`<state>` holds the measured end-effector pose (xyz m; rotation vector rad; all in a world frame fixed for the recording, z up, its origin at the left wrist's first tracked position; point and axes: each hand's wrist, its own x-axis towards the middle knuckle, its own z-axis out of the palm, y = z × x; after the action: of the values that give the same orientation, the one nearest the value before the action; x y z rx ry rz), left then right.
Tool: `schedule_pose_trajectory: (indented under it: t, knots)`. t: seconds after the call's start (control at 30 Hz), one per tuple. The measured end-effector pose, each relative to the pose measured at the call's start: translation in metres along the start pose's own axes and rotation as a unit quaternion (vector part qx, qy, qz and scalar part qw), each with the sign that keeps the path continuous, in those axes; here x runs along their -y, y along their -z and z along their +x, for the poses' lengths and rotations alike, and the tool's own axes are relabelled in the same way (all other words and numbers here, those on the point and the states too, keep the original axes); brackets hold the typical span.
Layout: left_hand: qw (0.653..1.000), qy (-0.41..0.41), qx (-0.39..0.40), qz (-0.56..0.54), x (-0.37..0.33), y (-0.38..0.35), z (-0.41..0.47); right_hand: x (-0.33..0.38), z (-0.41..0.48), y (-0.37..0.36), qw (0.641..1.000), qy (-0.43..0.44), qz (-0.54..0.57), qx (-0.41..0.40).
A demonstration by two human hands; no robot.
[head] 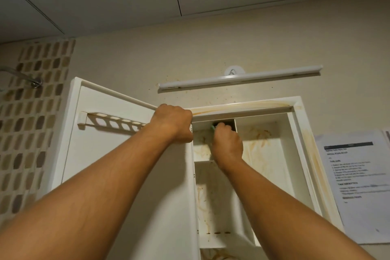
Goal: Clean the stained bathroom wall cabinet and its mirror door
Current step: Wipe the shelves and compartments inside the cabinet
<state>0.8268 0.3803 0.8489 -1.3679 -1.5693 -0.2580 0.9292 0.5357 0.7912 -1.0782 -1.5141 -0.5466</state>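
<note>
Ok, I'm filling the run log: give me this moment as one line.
door: open | left hand: grips door top | right hand: holds green item in cabinet upper-left compartment | stains: back wall, top frame

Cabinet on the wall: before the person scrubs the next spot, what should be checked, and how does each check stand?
1. The door stands wide open: ok.
2. The left hand grips the door's top edge: ok.
3. The right hand holds the green cleaning tool, mostly hidden: ok.
4. The cabinet's back wall free of stains: not ok, brown streaks.
5. The top frame clean: not ok, orange smear.
6. The mirror side clean: cannot tell, it faces away.
</note>
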Motion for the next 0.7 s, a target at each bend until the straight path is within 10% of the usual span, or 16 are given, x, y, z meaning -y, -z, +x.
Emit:
schedule_pose_trajectory:
  t: [0.27,0.7]
  knots:
    - [1.0,0.006,-0.002,-0.015,-0.002,0.0,0.0,0.024,0.008,-0.026,0.962,-0.185,0.199,0.009]
    - [0.998,0.021,-0.056,-0.004,-0.006,-0.011,0.007,0.026,0.016,-0.016,0.981,0.104,0.046,0.16]
